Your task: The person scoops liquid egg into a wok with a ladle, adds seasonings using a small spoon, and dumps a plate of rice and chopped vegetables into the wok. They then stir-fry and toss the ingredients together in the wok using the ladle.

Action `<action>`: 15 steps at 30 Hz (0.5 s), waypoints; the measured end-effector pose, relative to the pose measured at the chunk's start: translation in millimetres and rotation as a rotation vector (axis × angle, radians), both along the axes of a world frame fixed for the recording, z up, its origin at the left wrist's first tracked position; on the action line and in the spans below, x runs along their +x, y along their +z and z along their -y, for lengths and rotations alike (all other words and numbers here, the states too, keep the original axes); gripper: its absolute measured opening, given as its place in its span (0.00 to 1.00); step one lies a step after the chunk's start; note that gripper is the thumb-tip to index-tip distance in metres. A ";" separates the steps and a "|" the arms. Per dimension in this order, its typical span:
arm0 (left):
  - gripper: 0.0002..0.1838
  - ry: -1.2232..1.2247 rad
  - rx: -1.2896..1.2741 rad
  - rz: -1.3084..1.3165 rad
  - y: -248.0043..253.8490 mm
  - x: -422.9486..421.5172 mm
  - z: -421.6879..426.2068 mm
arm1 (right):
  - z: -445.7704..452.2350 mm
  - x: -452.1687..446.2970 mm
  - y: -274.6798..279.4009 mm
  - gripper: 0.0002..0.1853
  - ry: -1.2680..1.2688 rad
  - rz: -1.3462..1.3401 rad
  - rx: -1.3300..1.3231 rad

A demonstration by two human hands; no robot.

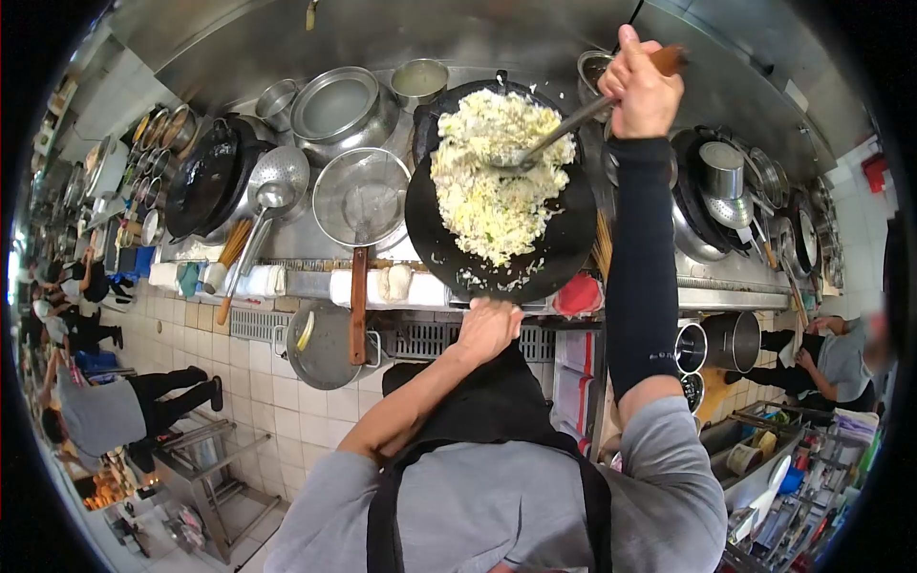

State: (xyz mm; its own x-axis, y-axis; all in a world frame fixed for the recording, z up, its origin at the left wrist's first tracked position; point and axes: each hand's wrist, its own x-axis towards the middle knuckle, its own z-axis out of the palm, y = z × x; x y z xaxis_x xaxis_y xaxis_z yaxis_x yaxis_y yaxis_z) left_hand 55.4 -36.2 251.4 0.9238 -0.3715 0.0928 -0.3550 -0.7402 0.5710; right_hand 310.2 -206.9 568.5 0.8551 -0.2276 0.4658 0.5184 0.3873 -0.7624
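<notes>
A large black wok sits on the range in front of me, full of fried rice with yellow egg and bits of green. My left hand is closed at the wok's near rim, and its fingertips are partly hidden. My right hand, at the end of a black-sleeved arm, grips a long-handled ladle near its wooden end. The ladle slants down to the left, and its bowl is in the rice, partly covered. Loose grains cling to the wok's wall below the main heap.
A round strainer with a wooden handle lies left of the wok, beside a perforated skimmer. Metal pots stand behind. More woks and ladles are at the right. A pan sits low. Other people stand on both sides.
</notes>
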 end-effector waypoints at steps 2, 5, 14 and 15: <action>0.25 0.059 -0.103 0.038 79.1 38.4 -7.7 | -10.8 -39.9 12.2 0.17 0.025 -0.022 -0.017; 0.25 0.063 -0.043 0.038 85.6 91.3 -2.8 | -40.1 -59.0 -33.3 0.17 -0.053 -0.164 -0.097; 0.22 -0.021 -0.004 -0.071 44.8 -16.1 -10.1 | -9.4 -53.6 -26.5 0.17 -0.066 -0.062 0.024; 0.22 0.017 -0.069 -0.020 73.7 0.7 -11.8 | -12.8 -63.8 -21.1 0.17 -0.091 -0.091 0.021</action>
State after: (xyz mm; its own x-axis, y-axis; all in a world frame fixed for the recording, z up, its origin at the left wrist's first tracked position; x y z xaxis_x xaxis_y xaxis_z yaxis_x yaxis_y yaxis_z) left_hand 56.1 -24.4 325.2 0.9318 -0.3492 0.0991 -0.3308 -0.7045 0.6279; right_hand 246.4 -194.1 547.4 0.8688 -0.3155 0.3817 0.4816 0.3585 -0.7997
